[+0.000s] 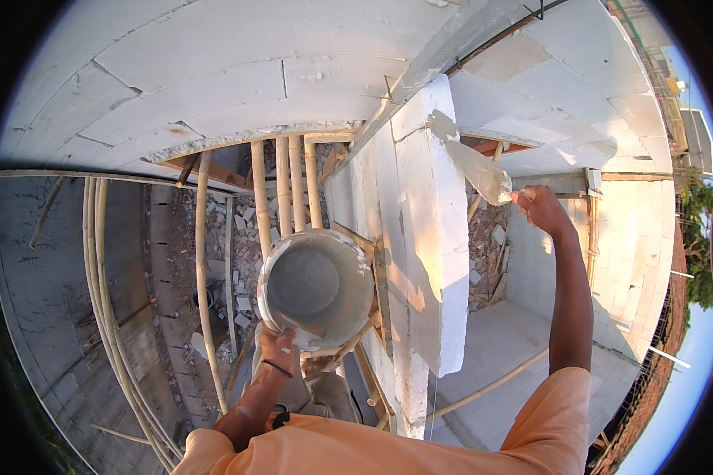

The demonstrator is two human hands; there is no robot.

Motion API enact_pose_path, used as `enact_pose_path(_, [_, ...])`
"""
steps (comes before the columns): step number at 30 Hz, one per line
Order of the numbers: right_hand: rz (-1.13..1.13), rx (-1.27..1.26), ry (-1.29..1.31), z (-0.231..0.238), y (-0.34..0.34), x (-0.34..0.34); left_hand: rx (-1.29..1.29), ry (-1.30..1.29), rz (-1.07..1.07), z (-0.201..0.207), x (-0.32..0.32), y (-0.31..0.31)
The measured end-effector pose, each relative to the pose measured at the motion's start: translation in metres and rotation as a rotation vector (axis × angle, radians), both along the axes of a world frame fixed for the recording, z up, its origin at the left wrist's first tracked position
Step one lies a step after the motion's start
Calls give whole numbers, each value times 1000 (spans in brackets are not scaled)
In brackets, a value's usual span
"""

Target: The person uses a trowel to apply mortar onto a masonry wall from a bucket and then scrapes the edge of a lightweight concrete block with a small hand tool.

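Note:
My right hand (540, 210), arm stretched out to the right, is closed around the handle of a trowel (475, 170). Grey mortar coats its blade, whose tip meets a grey mortar patch (441, 125) on the far end of a white block wall (453, 277). Left of that wall, my left hand (279, 346) grips the near rim of a round bucket (358, 297). Inside the bucket lies smooth grey mortar (303, 277). What supports the bucket from below is mostly hidden.
Bamboo poles (260, 190) run beneath and beyond the bucket, with rubble (242, 218) far below on the ground. A tall block wall (230, 79) rises ahead. More bamboo poles (103, 301) stand at left. To the right is another block wall (626, 237) in sunlight.

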State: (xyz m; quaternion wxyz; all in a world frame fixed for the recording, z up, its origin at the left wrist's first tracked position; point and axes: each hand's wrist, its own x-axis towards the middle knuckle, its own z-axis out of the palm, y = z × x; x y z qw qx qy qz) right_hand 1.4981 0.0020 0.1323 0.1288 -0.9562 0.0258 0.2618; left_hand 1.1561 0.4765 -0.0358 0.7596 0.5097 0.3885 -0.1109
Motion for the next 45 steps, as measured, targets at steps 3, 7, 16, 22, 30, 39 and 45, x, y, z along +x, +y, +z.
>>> enact_pose_path(3, [66,76,-165,-16,21,5,4,-19,-14,13,11,-9])
enact_pose_path(7, [-24,92,-169,-41,28,23,-70,-31,13,10,12,-12])
enact_pose_path(16, [-485,73,89,10,34,-85,-186,-91,100,-1,-11,-10])
enact_pose_path(22, [-514,327,75,34,81,-229,-191,-139,65,13,-34,-16])
enact_pose_path(30, [-485,350,216,-1,164,-439,178,-125,-202,37,-79,-45])
enact_pose_path(39, [-471,253,-183,-30,179,-419,98,43,-369,-40,-141,-66])
enact_pose_path(45, [-611,363,131,-116,192,-282,89,119,-264,-52,-170,-85])
